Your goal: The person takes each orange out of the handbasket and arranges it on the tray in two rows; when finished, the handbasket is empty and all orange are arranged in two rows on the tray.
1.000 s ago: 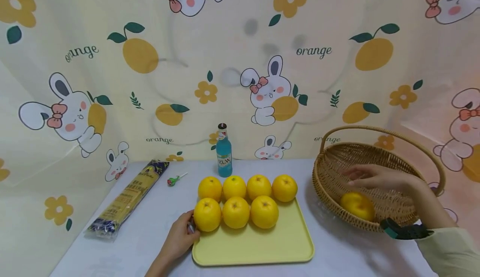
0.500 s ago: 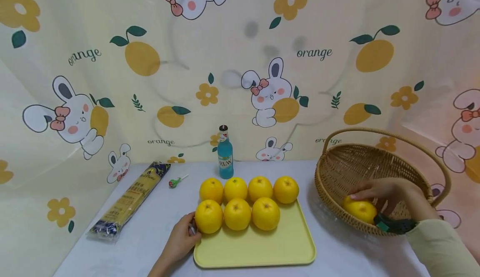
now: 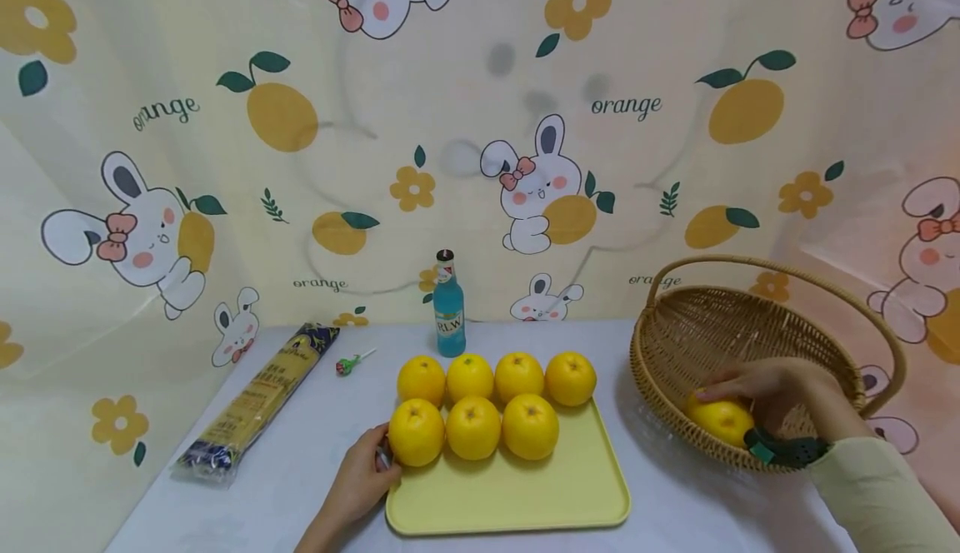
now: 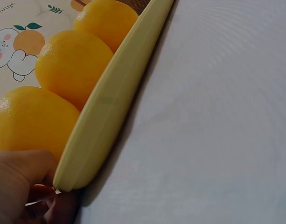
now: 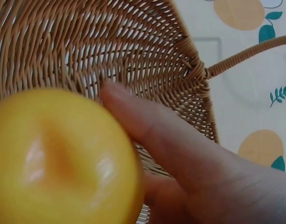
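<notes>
Two hands: we see both at work, one at the tray and one in the basket.
Left hand [image 3: 360,478]: nearest to us, it rests at the near left corner of the yellow tray [image 3: 570,486]; in the left wrist view the fingers [image 4: 21,182] curl at that corner, though we cannot tell how firmly they pinch the rim.
Tray load: seven oranges [image 3: 472,426] sit in two rows toward the far end, four behind and three in front, touching one another.
Right hand [image 3: 772,391]: it lies over the top of the single orange in the basket [image 3: 722,420], fingers curled round the fruit.
Where the orange lies: low in the tilted wicker basket [image 3: 675,328], on the right of the surface [image 3: 315,453], well apart from the tray.
How it will handle: we judge it firm, round and glossy, so apt to roll or slip; a wrap round its widest part would suit it.
Hard to make out: the right wrist view is blurred up close, and the fingertips under the fruit are hidden.
Cut off: both forearms leave the head view at its lower edge.
Farther back: a pasta packet [image 3: 255,399], a lollipop [image 3: 348,363] and a blue bottle [image 3: 449,307] before the printed cloth.
</notes>
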Motion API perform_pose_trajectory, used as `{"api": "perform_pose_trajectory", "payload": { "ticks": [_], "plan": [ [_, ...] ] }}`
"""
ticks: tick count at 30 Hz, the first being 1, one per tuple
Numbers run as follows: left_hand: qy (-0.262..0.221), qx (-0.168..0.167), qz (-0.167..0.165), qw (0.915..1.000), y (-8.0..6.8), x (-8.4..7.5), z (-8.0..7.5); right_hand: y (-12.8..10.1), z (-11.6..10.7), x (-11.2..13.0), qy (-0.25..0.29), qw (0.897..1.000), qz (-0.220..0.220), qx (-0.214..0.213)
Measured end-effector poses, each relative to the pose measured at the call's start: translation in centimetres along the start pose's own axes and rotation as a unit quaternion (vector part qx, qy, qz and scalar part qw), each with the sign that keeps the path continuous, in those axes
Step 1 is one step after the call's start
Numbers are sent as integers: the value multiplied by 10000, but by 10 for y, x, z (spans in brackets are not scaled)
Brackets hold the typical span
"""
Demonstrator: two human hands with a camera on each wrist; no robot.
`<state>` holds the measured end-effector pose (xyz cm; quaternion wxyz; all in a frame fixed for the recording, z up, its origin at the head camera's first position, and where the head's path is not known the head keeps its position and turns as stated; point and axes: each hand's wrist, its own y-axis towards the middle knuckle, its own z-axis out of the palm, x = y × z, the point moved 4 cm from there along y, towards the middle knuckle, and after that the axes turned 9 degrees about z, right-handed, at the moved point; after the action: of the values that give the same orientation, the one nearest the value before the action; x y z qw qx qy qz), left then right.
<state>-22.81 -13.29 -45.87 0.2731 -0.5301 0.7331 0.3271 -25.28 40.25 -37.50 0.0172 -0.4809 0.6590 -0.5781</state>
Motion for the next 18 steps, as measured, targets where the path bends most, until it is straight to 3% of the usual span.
{"api": "perform_pose_trajectory", "payload": {
  "ticks": [4,9,13,18],
  "plan": [
    [-14,33,-35,10000,1,0,0,2,-1,4,359,9991,-171,179],
    [-35,73,-60,9999,2,-1,0,-8,-9,20,-519,9921,-1026,-506],
    [-30,84,-72,9999,1,-2,-1,-20,-9,39,-1125,9712,-1820,-1052],
    [-80,134,-90,9998,0,-1,0,-35,2,60,-1645,9246,-2896,-1847]
  ]
}}
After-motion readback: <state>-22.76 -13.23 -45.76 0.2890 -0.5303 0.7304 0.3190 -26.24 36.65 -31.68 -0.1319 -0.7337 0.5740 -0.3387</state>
